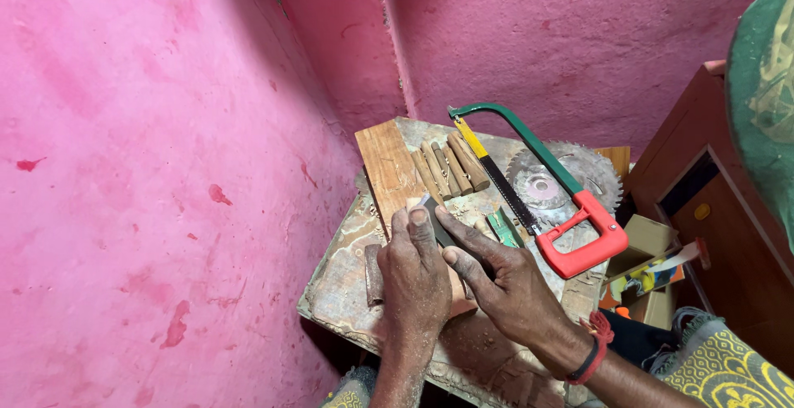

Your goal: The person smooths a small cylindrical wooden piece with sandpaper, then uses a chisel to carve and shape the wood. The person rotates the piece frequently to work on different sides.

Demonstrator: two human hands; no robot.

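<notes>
My left hand (pixel 418 280) lies palm down on a reddish wooden plank (pixel 387 168), its fingertips on the top end of a dark flat strip (pixel 440 228), perhaps sandpaper. My right hand (pixel 511 292), with red thread at the wrist, presses the same strip from the right with the index finger stretched along it. Both hands are dusty. The plank's near end is hidden under them.
A small worn table (pixel 343 288) stands in a pink-walled corner. On it lie several wooden dowels (pixel 451 167), a green hacksaw with a red handle (pixel 583 238), a circular saw blade (pixel 542 183) and a short brown block (pixel 374 274). To the right are cardboard boxes (pixel 649 238) and a wooden cabinet (pixel 703 168).
</notes>
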